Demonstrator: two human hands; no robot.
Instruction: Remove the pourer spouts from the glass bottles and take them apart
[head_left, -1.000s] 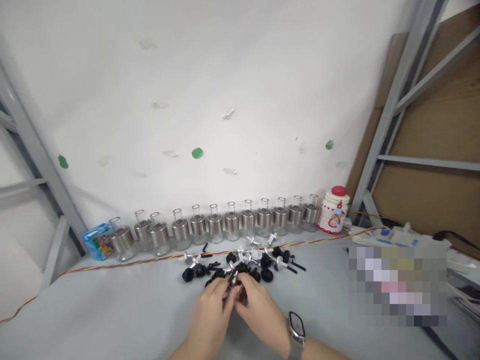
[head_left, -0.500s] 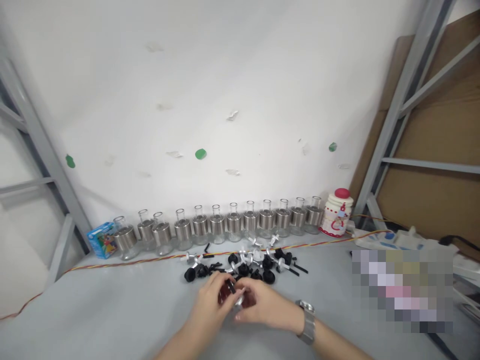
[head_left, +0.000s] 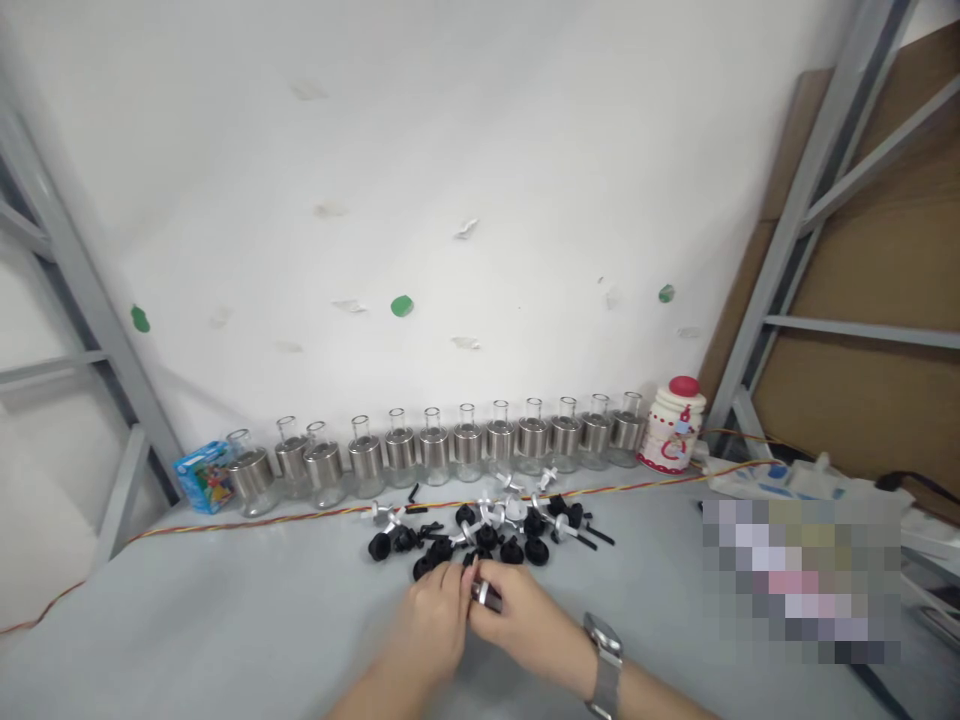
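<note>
My right hand [head_left: 525, 622] is closed round a small black-and-silver bottle stopper part [head_left: 489, 597], whose dark end shows between thumb and forefinger. Against its other side my left hand [head_left: 436, 622] is closed too, its fingertips meeting those of the right. Most of the part is hidden by my fingers. Just beyond both hands lies a loose pile of black caps [head_left: 537, 551], whitish stoppers [head_left: 513, 512] and thin black tubes [head_left: 599, 535].
Glass bottles with steel sleeves [head_left: 433, 440] stand in a row along the wall. A blue box [head_left: 204, 478] is at their left end, a white jar with a red lid [head_left: 673, 430] at their right. A twisted wire [head_left: 300, 522] crosses the table; a power strip [head_left: 810, 478] lies at right.
My hands have drawn closer together around the part and turned it, and the left fingers have closed. My right wrist has dropped slightly. More black caps show beyond the left hand.
</note>
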